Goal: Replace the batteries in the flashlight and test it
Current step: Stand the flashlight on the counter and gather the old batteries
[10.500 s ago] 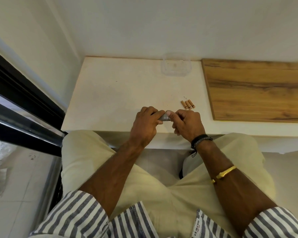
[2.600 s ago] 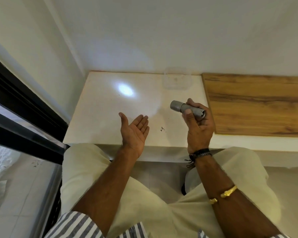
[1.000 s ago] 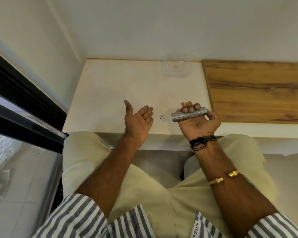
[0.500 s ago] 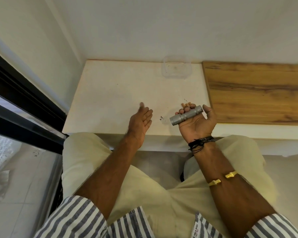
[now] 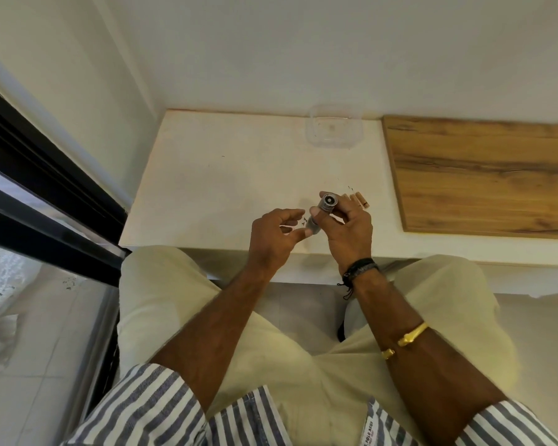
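Note:
My right hand (image 5: 348, 231) grips a small grey flashlight (image 5: 324, 207) over the front of the white counter (image 5: 226, 181). It is tilted upright, so one round end faces the camera. My left hand (image 5: 274, 235) is curled beside it, and the thumb tip touches the flashlight's lower end. No light spot shows on the counter. Orange-brown batteries (image 5: 360, 201) lie side by side on the counter just behind my right hand, partly hidden by my fingers.
A clear plastic container (image 5: 334, 128) stands at the back of the counter against the wall. A wooden board (image 5: 484, 175) covers the counter to the right. A dark window frame (image 5: 45, 194) runs along the left.
My right hand has turned the flashlight from lying across the palm to tilted upright. My left hand has moved from open and apart to curled against the flashlight's lower end.

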A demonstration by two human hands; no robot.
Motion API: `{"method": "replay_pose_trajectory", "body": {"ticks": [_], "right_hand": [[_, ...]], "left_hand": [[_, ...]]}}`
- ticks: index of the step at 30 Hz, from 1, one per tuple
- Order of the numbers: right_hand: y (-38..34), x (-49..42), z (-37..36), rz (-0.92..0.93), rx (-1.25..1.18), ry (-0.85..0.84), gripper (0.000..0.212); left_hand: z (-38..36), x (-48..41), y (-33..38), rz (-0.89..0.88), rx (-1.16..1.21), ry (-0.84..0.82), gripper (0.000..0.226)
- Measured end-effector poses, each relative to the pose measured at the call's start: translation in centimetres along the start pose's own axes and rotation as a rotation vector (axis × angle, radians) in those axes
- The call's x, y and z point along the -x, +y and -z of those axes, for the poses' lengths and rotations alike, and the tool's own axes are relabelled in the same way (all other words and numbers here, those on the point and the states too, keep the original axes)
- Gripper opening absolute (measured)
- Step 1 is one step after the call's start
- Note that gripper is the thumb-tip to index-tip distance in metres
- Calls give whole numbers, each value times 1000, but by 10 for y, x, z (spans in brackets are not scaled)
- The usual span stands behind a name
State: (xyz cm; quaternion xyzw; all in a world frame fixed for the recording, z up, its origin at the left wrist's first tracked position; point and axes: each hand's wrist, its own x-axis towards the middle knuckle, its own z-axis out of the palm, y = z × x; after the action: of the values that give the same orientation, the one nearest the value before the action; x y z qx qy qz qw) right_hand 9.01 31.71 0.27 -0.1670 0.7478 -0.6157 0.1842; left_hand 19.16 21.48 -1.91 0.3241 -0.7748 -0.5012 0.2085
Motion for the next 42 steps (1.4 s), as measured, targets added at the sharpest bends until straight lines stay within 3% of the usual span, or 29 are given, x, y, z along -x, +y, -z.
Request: {"method": "replay_pose_trajectory", "body": {"ticks": [8,14,19,33,42], "right_hand": [[-6,6,-11,71,25,-20,38],[-9,-5,-15,92,18,-89,43],[-10,-26,-27,106,83,-128,36],[-40,-143,-91,238,158,-109,31],[-37,-229,-133,255,198,-55,31]], "left_hand": [[-1,0,3,-131,58,53,25],[5,-13,-4,-143,74,91,28],[16,-35,-8,-133,90,111,28],[54,-161,-6,-160,51,133,29],[64,-249,-17,-61,187,110,31]]}}
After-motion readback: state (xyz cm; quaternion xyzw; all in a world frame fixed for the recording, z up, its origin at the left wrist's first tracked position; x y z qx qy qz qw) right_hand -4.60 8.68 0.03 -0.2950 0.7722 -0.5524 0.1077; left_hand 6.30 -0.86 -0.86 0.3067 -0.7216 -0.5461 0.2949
